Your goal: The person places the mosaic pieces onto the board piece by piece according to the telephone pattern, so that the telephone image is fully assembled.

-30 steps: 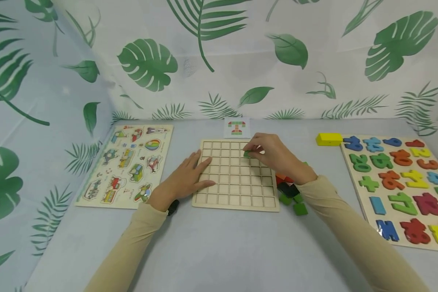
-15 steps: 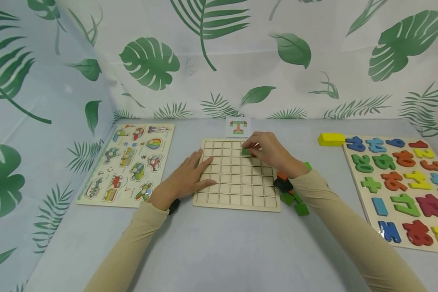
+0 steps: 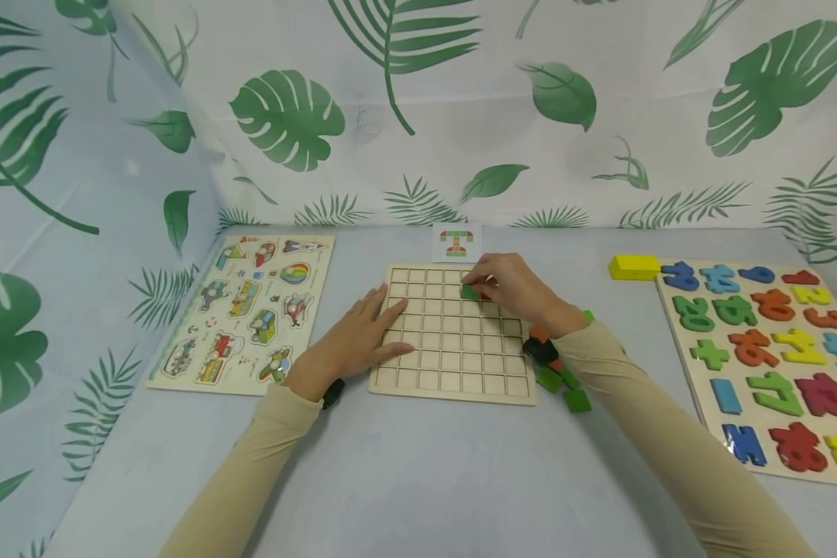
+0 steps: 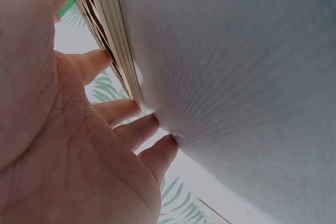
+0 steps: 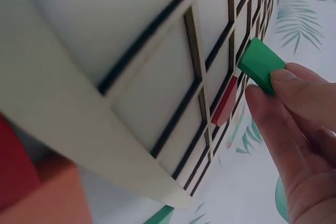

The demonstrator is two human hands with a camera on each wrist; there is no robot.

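Note:
A wooden grid board [image 3: 452, 397] lies on the table. Over its upper right cells, my right hand [image 3: 512, 287] pinches a green square block [image 5: 261, 62] between thumb and fingertips. The block is tilted, with one edge at the grid. A red piece [image 5: 226, 103] sits in a cell close to it, mostly covered by the hand in the head view. My left hand [image 3: 349, 333] rests at the board's left edge, fingers spread and thumb lying on the grid. The left wrist view shows its fingertips along the board's side.
Behind the board is a small pattern card [image 3: 456, 244]. Loose green blocks [image 3: 577, 400] and orange and red ones lie by its right edge, partly behind a black wristband. A picture puzzle [image 3: 244, 310] is at left; a number puzzle [image 3: 774, 364] and yellow block [image 3: 633, 267] at right.
The right hand has shifted slightly with the green block, and the red piece beside it has come into sight. My left hand stays on the board's left edge.

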